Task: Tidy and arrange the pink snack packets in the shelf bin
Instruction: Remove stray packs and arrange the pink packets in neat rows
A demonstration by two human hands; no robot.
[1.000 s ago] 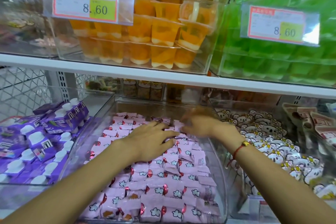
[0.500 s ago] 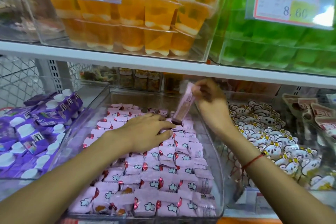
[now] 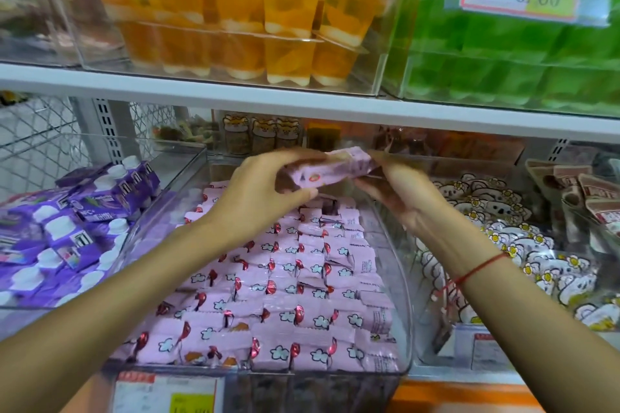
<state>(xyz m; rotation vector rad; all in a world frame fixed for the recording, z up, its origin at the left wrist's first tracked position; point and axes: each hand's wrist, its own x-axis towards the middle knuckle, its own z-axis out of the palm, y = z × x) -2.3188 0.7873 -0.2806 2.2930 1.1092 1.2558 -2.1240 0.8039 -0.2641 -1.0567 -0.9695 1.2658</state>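
Observation:
A clear plastic shelf bin (image 3: 404, 318) holds several rows of pink snack packets (image 3: 285, 282) printed with white flowers and red marks. Above the bin's far end, one pink packet (image 3: 330, 169) is held level between both hands. My left hand (image 3: 258, 194) grips its left end with thumb below and fingers curled over the top. My right hand (image 3: 399, 191) pinches its right end. A small dark gap shows among the packets at the back of the bin, under the lifted packet.
Purple capped pouches (image 3: 63, 231) fill the bin on the left. White bear-print packets (image 3: 503, 231) fill the bin on the right. A white shelf (image 3: 302, 100) just above carries orange jelly cups (image 3: 278, 23) and green jelly cups (image 3: 523, 54). Price tags hang in front.
My right hand lifted one pink packet out of the bin's far end. My left hand rose off the packets and took the packet's other end, so it now lies level between both hands.

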